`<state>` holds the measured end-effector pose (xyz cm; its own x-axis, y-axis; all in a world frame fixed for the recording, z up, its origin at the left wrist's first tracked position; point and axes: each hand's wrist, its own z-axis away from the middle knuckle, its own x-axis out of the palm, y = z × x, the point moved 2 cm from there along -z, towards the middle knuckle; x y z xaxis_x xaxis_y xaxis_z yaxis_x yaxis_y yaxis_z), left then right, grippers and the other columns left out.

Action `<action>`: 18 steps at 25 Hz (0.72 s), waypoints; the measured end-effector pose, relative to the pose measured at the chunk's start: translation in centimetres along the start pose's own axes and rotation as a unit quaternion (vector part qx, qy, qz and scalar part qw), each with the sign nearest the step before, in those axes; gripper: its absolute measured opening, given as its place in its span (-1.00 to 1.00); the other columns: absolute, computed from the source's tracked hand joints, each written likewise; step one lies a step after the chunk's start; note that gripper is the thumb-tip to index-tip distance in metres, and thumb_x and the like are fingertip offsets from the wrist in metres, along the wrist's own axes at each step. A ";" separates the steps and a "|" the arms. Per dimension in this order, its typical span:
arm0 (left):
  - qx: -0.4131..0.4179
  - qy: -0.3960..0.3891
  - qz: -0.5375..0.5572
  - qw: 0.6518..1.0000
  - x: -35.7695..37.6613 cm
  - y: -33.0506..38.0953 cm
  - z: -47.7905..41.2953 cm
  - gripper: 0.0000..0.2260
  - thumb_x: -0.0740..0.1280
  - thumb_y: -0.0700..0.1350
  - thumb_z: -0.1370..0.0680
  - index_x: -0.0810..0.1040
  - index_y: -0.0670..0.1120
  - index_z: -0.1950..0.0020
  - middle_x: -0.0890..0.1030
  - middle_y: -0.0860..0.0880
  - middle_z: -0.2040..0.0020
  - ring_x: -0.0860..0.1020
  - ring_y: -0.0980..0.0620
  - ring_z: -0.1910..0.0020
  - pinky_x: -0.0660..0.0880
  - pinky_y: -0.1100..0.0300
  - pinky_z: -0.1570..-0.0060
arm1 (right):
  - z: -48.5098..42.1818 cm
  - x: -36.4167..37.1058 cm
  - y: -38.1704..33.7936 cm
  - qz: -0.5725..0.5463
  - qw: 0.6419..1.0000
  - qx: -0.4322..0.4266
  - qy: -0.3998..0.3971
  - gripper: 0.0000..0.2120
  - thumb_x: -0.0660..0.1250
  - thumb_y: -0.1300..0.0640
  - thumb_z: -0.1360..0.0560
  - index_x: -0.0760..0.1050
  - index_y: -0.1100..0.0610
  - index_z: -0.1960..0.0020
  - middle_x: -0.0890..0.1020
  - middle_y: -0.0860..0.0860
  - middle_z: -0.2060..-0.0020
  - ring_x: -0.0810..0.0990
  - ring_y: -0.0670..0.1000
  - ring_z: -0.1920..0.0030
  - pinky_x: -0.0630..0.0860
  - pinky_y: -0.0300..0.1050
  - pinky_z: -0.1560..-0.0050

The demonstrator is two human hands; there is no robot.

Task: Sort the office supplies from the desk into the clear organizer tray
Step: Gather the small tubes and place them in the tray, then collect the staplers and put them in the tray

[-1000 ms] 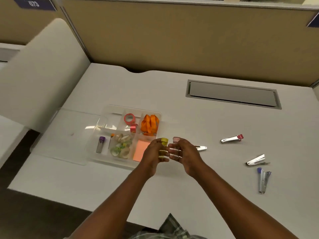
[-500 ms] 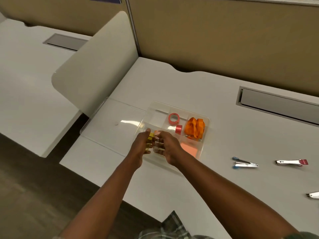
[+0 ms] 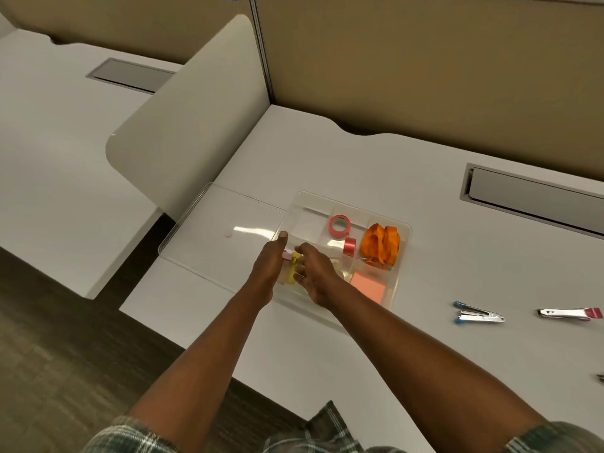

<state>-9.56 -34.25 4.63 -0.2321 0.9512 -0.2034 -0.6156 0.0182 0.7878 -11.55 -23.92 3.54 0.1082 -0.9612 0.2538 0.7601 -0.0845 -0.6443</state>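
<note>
The clear organizer tray [image 3: 404, 231] sits mid-desk. It holds pink tape rolls [image 3: 340, 225], an orange lanyard [image 3: 380, 243] and a pink sticky-note pad [image 3: 367, 287]. Both hands hover over its front-left compartment. My left hand [image 3: 269, 261] holds a small yellow stapler [image 3: 292, 271], thumb pointing up along the tray's left wall. My right hand [image 3: 313, 273] is curled close beside it, and a pink stapler tip [image 3: 287, 255] shows between the hands. The hands hide the compartments under them. A blue stapler [image 3: 477, 316] and a pink-tipped stapler [image 3: 568, 313] lie on the desk to the right.
The tray's clear lid [image 3: 222, 230] lies flat just left of the tray, reaching the desk's left edge. A curved white divider panel [image 3: 183, 125] stands behind it. A grey cable slot [image 3: 529, 194] is at the back right. Another metal item [image 3: 600, 377] shows at the right border.
Both hands carried the yellow and pink staplers left from the desk beside the tray to its front-left compartment. The view swung left with them, and my left thumb now sticks up.
</note>
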 end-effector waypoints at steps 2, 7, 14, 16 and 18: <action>0.019 0.033 -0.028 0.999 0.6 0.0 0.2 -0.57 0.10 0.24 -0.63 0.47 -0.03 -0.28 0.56 0.00 -0.11 0.52 0.09 0.01 0.36 0.10 -0.02 | 0.3 -1.0 -0.2 0.006 1.000 -0.010 -0.003 -0.85 0.16 0.03 -0.59 0.48 0.03 -0.04 0.57 0.02 0.01 0.56 0.09 -0.15 0.49 -0.03 -0.15; 0.103 0.069 -0.055 0.991 4.5 1.1 1.9 -0.74 0.26 0.08 -0.61 0.57 -0.03 -0.18 0.64 0.00 -0.07 0.59 -0.02 -0.07 0.54 0.06 -0.09 | 2.3 -5.2 -0.8 0.050 0.997 -0.053 0.000 -0.75 0.20 -0.06 -0.62 0.44 0.04 -0.22 0.58 0.02 -0.08 0.59 0.07 -0.08 0.58 -0.08 0.03; 0.154 -0.045 -0.085 0.983 15.6 1.6 5.9 -0.85 0.25 -0.03 -0.60 0.60 -0.02 -0.01 0.67 0.02 0.09 0.62 0.06 0.06 0.57 0.06 0.00 | 7.0 -16.2 -0.8 0.074 0.989 -0.105 0.068 -0.68 0.18 -0.10 -0.63 0.48 0.05 -0.25 0.65 0.03 -0.11 0.66 0.09 -0.07 0.61 0.06 -0.09; 0.155 -0.079 -0.091 0.980 19.0 1.3 7.2 -0.86 0.27 -0.04 -0.58 0.60 -0.03 0.03 0.66 0.03 0.14 0.61 0.06 0.12 0.54 0.10 0.08 | 8.6 -20.3 -0.5 0.069 0.987 -0.108 0.100 -0.72 0.21 -0.08 -0.62 0.49 0.05 -0.22 0.65 0.04 -0.10 0.67 0.08 -0.06 0.61 0.06 -0.10; 0.150 -0.115 -0.112 0.976 22.6 0.8 8.4 -0.83 0.26 0.00 -0.59 0.59 -0.04 -0.01 0.65 0.04 0.10 0.60 0.06 0.08 0.49 0.14 0.10 | 10.1 -24.2 0.0 0.057 0.984 -0.112 0.126 -0.75 0.25 -0.07 -0.60 0.52 0.05 -0.17 0.67 0.04 -0.08 0.68 0.07 -0.04 0.62 0.05 -0.08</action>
<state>-8.91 -10.14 5.54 0.0799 0.9565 -0.2807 -0.3755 0.2897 0.8804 -7.70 1.97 4.72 0.0007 -1.0000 0.0028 0.5890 -0.0018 -0.8081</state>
